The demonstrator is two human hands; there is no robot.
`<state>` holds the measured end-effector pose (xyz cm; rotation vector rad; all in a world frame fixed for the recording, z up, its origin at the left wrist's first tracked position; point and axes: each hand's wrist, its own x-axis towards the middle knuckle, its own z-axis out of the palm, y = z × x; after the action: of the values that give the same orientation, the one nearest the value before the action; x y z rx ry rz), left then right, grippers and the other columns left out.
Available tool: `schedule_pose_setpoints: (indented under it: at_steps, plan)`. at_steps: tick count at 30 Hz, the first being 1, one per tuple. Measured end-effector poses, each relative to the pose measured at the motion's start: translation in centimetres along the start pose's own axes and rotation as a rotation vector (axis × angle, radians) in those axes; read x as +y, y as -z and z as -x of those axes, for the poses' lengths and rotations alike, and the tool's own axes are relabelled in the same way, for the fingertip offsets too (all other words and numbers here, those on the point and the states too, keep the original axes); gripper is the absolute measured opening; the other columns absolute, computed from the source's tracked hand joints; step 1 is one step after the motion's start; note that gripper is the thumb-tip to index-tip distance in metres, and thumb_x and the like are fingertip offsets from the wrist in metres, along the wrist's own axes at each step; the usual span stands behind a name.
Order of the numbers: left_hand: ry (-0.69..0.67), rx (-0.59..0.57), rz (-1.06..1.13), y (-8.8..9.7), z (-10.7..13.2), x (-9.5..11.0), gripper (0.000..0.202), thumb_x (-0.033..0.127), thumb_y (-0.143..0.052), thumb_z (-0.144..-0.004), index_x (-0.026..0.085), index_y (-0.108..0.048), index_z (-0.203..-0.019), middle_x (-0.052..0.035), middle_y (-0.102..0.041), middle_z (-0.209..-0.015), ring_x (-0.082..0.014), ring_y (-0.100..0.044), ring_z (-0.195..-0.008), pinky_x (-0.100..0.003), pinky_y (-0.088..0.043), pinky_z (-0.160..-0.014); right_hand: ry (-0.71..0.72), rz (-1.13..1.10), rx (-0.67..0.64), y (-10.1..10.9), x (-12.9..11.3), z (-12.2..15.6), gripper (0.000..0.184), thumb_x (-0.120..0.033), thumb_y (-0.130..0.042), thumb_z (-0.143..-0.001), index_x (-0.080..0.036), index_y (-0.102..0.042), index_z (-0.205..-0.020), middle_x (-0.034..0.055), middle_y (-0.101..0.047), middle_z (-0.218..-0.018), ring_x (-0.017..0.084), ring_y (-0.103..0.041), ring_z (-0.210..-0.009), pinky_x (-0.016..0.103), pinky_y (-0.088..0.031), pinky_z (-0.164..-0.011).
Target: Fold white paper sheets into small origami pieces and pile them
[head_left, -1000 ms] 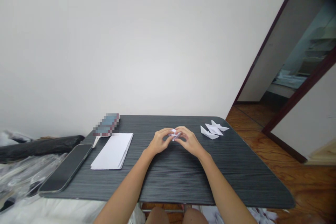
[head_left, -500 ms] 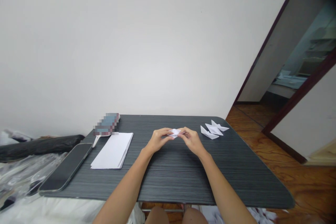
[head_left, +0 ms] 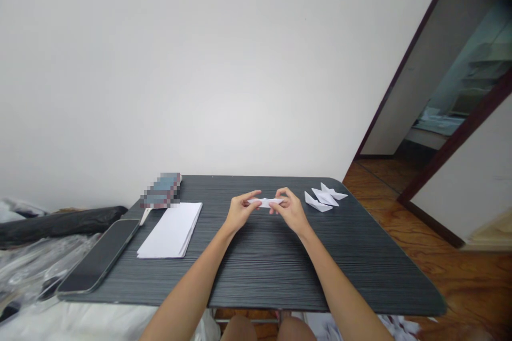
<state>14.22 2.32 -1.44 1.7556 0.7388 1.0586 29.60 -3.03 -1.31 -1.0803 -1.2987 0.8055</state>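
A small white folded paper boat [head_left: 264,203] is held level above the middle of the dark table, stretched between both hands. My left hand [head_left: 241,210] pinches its left end, thumb in front and index finger raised off the paper. On the other end, my right hand [head_left: 292,210] has its thumb pressed to the front, with the fingers curled behind. Several finished white paper boats [head_left: 325,197] lie close together to the right of my right hand.
A stack of white paper [head_left: 172,230] lies left on the dark table [head_left: 272,272]. Beyond it sits a pixelated item [head_left: 162,190]. A black phone [head_left: 100,256] rests along the table's left edge. A white wall [head_left: 256,74] stands behind.
The paper boat has turned from an opened, diamond-like shape to a flatter, longer one seen from the side. My fingers have shifted outward, and the index fingers have lifted.
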Motion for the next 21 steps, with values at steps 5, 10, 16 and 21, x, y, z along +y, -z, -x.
schedule_pose_setpoints:
  at_steps: [5,10,16,21]
  plan:
    - [0.006,-0.032,-0.077,0.1,0.0,-0.4,0.035,0.032,-0.056,-0.068,0.01,-0.06,-0.095,-0.0079,-0.065,-0.078,-0.0144,-0.06,-0.061,-0.025,-0.047,-0.059,-0.048,0.001,-0.007,-0.2,0.0,0.1,0.037,-0.033,-0.059,-0.063,-0.018,-0.04,-0.091,-0.0027,-0.058,-0.052,0.011,-0.053,-0.041,0.019,-0.037,-0.038]
    - [-0.008,-0.086,-0.157,0.1,0.3,-0.4,0.029,0.035,-0.058,-0.066,0.01,-0.063,-0.079,-0.005,-0.064,-0.065,-0.0143,-0.059,-0.058,-0.023,-0.045,-0.058,-0.076,-0.039,-0.028,-1.0,1.2,0.1,0.035,-0.032,-0.061,-0.06,-0.017,-0.045,-0.087,-0.0022,-0.059,-0.054,0.013,-0.057,-0.046,0.021,-0.04,-0.042]
    - [0.01,-0.13,-0.117,0.1,0.1,-1.4,0.028,0.034,-0.05,-0.072,0.009,-0.063,-0.078,-0.0041,-0.062,-0.058,-0.0123,-0.057,-0.051,-0.022,-0.044,-0.053,-0.104,-0.067,-0.1,-1.1,2.1,-0.1,0.022,-0.03,-0.062,-0.06,-0.012,-0.056,-0.071,-0.0001,-0.058,-0.048,0.011,-0.053,-0.043,0.022,-0.04,-0.043]
    - [0.026,-0.164,-0.092,0.1,0.1,-1.7,0.04,0.032,-0.051,-0.072,0.009,-0.053,-0.104,-0.0035,-0.062,-0.057,-0.0107,-0.054,-0.045,-0.021,-0.041,-0.047,-0.114,-0.05,-0.071,-0.5,2.0,-0.3,0.024,-0.032,-0.062,-0.06,-0.011,-0.059,-0.071,0.0,-0.058,-0.045,0.01,-0.05,-0.038,0.023,-0.04,-0.041]
